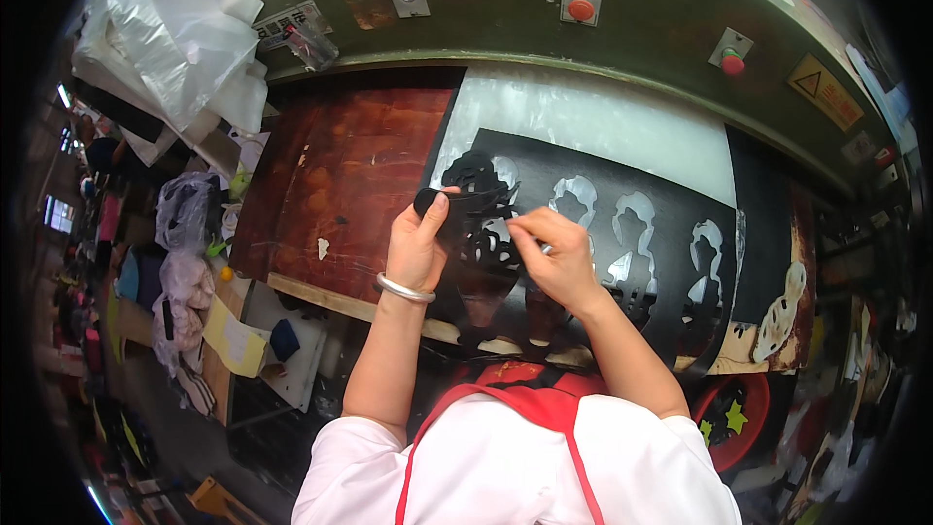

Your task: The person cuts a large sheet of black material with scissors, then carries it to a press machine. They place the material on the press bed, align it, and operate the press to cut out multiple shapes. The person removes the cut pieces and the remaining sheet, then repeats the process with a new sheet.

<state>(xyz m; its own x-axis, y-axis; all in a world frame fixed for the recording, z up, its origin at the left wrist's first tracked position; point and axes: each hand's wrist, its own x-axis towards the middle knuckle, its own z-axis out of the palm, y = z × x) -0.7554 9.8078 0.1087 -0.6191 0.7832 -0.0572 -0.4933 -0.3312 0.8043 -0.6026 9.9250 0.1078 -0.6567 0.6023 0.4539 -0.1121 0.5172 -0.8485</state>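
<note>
My left hand (pixel 418 245), with a silver bangle at the wrist, grips a black cut-out piece (pixel 470 175) with thin strips and openings, its thumb lying on top. To its right, my right hand (pixel 559 255) is pinched, its fingertips at the edge of the same dark pieces. Exactly what lies between those fingertips is hard to make out. Beneath both hands lies a black sheet (pixel 603 160) with several shaped holes, through which a pale surface shows. Part of the sheet hangs over the near edge of the work surface.
A white board (pixel 593 107) lies under the sheet, beside a worn reddish-brown board (pixel 340 175). Behind runs a green machine beam (pixel 486 15) with a red button (pixel 581 9). Plastic bags (pixel 180 34) stand at the left. A red bin (pixel 756 428) with yellow-green star shapes sits lower right.
</note>
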